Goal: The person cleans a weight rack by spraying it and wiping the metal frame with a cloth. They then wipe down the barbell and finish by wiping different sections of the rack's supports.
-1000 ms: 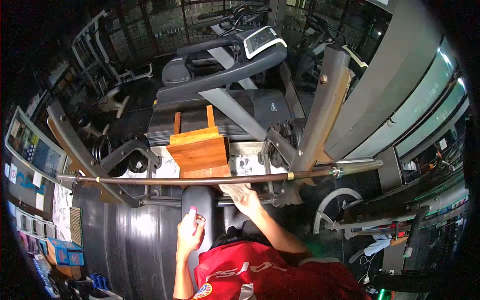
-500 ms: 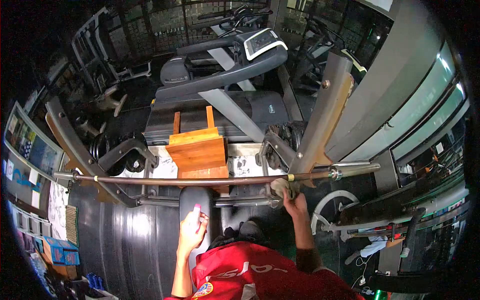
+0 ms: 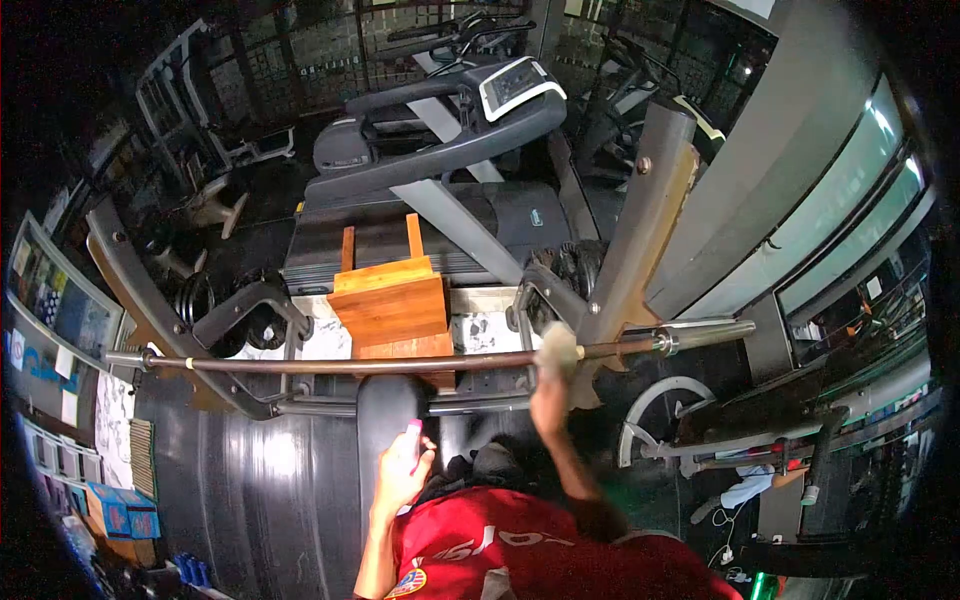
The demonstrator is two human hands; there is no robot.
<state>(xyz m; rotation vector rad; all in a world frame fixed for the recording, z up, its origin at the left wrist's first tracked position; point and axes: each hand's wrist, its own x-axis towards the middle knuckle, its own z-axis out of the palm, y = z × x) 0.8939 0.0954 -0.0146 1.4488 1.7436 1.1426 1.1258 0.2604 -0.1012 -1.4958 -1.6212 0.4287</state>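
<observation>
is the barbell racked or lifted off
Racked: the long dark steel barbell rests across the grey metal rack; the right hand presses a bunched pale cloth on it.

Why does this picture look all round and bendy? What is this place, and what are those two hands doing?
The camera sits on a person's head and looks down, and its wide lens bends everything round. The place is a gym. The person's own hands reach out from the red shirt at the bottom. The right hand presses a cloth against a long metal bar resting on a rack. The left hand holds what looks like a small bottle with a pink top. Under the bar is a padded bench. Behind it stand a wooden stool and a treadmill.
</observation>
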